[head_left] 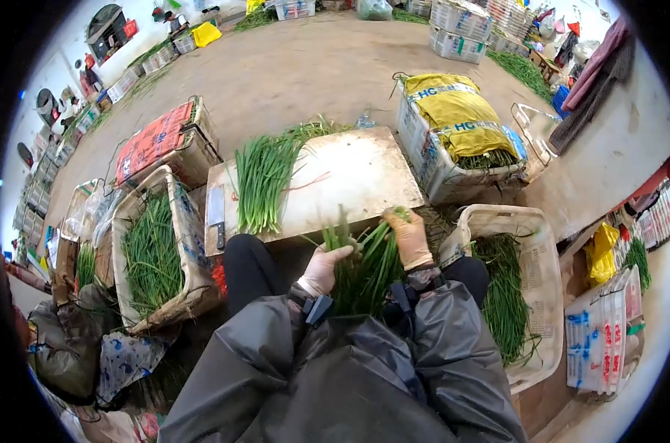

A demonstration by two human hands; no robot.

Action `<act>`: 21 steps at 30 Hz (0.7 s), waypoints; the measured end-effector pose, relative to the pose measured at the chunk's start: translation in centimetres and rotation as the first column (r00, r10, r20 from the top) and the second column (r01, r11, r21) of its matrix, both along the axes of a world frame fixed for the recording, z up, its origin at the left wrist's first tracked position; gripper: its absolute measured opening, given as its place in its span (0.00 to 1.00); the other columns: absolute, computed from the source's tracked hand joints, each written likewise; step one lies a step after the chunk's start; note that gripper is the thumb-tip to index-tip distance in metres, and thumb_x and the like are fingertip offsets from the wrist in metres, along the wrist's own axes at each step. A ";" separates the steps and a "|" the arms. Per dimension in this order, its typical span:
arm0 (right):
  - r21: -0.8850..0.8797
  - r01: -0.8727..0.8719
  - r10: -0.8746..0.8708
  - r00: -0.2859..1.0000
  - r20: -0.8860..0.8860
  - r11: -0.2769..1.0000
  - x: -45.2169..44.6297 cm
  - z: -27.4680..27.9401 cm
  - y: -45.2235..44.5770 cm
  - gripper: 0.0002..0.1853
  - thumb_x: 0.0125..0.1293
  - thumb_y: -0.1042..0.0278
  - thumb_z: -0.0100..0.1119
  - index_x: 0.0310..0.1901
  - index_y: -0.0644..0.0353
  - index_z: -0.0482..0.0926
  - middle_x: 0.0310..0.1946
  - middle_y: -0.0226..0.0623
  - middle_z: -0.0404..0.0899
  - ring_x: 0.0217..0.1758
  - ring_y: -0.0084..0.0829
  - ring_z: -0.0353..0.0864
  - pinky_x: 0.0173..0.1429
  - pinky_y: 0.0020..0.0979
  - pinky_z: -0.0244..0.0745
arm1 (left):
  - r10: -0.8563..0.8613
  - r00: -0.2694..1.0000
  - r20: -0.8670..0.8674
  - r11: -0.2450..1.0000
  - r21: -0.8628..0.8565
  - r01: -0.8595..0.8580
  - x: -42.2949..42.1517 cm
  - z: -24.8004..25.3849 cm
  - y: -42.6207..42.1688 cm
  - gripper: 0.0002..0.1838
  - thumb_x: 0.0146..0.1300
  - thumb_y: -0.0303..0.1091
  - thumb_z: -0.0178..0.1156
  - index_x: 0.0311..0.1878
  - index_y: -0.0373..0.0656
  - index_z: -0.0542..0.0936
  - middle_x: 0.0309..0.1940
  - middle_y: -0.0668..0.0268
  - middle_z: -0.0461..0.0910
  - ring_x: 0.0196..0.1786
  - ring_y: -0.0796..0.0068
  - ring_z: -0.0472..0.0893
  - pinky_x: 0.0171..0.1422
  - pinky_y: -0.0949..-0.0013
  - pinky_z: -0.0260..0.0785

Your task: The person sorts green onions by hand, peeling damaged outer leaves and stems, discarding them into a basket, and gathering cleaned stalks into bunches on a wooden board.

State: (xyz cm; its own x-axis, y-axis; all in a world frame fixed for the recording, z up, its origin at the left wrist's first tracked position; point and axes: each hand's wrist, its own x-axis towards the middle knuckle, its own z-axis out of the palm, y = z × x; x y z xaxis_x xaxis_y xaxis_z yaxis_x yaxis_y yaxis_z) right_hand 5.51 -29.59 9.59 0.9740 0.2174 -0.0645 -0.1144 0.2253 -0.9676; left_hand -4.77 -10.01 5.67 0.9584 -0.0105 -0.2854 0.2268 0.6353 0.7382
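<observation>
A: How do we see the arms just now?
B: Both reach up from the bottom of the frame in the sleeves of a dark smock (327, 384), with the wrists drawn in toward the centre. We see the left hand (325, 269) just left of the middle, its thumb pointing right.
A: And its partner?
B: The right hand (412, 238) sits slightly higher and to the right. The two hands are apart.
A: What do the fingers have?
B: The left ones are curled closed around some stalks of the greens (375, 266), which poke up above the fist. The right ones are bent in round the upper end of the bundle.
A: So the greens lie between them?
B: Yes, they fill the gap and hang toward the smock. The stalks are blurred there, so we can't say exactly which strands each hand grips.
A: What's around?
B: Just above the hands in the frame we have a board (357, 177), with a pile of stalks (265, 177) on its left part and a knife (216, 214) flat along its left edge. A white crate (545, 295) stands at right, holding cut leaves (505, 295).
</observation>
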 end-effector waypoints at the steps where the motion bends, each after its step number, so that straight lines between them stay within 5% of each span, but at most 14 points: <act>1: 0.028 0.055 -0.056 0.997 0.046 0.998 0.9 -0.9 -0.9 0.06 0.72 0.66 0.67 0.42 0.60 0.86 0.33 0.28 0.86 0.31 0.20 0.81 0.33 0.24 0.74 | 0.006 1.000 -0.006 0.997 -0.077 -0.007 0.0 0.1 0.4 0.12 0.68 0.27 0.66 0.54 0.38 0.83 0.49 0.57 0.88 0.50 0.63 0.87 0.61 0.59 0.78; 4: 0.075 0.266 -0.276 0.938 0.210 0.961 3.3 -3.3 -3.1 0.06 0.72 0.67 0.67 0.41 0.60 0.86 0.33 0.28 0.85 0.31 0.22 0.79 0.36 0.27 0.74 | 0.024 1.000 0.003 0.993 -0.116 -0.024 -0.4 0.5 1.3 0.10 0.70 0.29 0.65 0.51 0.40 0.84 0.49 0.56 0.88 0.49 0.60 0.87 0.57 0.57 0.79; 6: 0.021 0.337 -0.338 0.939 0.069 0.941 3.7 -3.2 -5.0 0.08 0.73 0.64 0.66 0.39 0.60 0.84 0.35 0.26 0.84 0.37 0.20 0.77 0.43 0.25 0.72 | 0.020 1.000 -0.006 0.997 -0.076 -0.020 -0.6 0.6 1.9 0.10 0.69 0.30 0.66 0.52 0.40 0.84 0.49 0.56 0.88 0.48 0.61 0.87 0.54 0.59 0.79; 9: -0.145 0.517 -0.462 0.836 0.296 0.844 3.3 -2.0 -5.5 0.10 0.75 0.62 0.65 0.39 0.60 0.82 0.30 0.29 0.83 0.30 0.23 0.78 0.37 0.29 0.75 | 0.008 1.000 -0.024 0.998 0.066 -0.006 -1.3 1.1 2.5 0.11 0.68 0.30 0.67 0.52 0.40 0.84 0.49 0.57 0.88 0.46 0.63 0.87 0.48 0.63 0.79; 12: 0.029 0.266 -0.267 0.949 0.168 0.964 3.2 -3.2 -4.5 0.10 0.74 0.64 0.65 0.41 0.62 0.81 0.28 0.32 0.82 0.28 0.26 0.80 0.36 0.31 0.78 | 0.041 0.999 0.002 0.987 0.156 -0.041 -1.9 1.7 2.2 0.11 0.67 0.29 0.68 0.51 0.39 0.84 0.49 0.58 0.88 0.43 0.66 0.88 0.40 0.66 0.76; 15: -0.178 -0.074 0.116 0.963 0.242 0.981 1.5 -3.7 -1.6 0.14 0.68 0.65 0.73 0.48 0.64 0.83 0.35 0.32 0.86 0.33 0.22 0.82 0.37 0.27 0.80 | 0.040 0.999 0.002 0.980 0.195 -0.039 -2.1 1.2 2.0 0.11 0.66 0.28 0.69 0.50 0.38 0.85 0.48 0.59 0.88 0.42 0.66 0.88 0.42 0.65 0.76; 16: -0.121 -0.204 0.218 0.969 0.117 0.971 -0.2 -1.9 -0.3 0.16 0.66 0.65 0.75 0.51 0.63 0.84 0.36 0.31 0.86 0.34 0.20 0.82 0.38 0.25 0.79 | 0.033 0.999 -0.031 0.978 0.209 -0.026 -2.3 1.9 1.8 0.11 0.65 0.28 0.69 0.50 0.37 0.85 0.47 0.59 0.88 0.43 0.66 0.88 0.44 0.64 0.77; 21: -0.058 -0.380 0.383 0.922 0.055 0.923 -2.7 -2.3 3.4 0.14 0.66 0.68 0.74 0.48 0.67 0.86 0.38 0.32 0.88 0.35 0.19 0.83 0.39 0.24 0.80 | 0.032 0.999 -0.026 0.968 0.249 -0.025 -2.8 1.6 0.7 0.14 0.64 0.24 0.70 0.53 0.36 0.85 0.45 0.65 0.88 0.45 0.73 0.85 0.53 0.67 0.77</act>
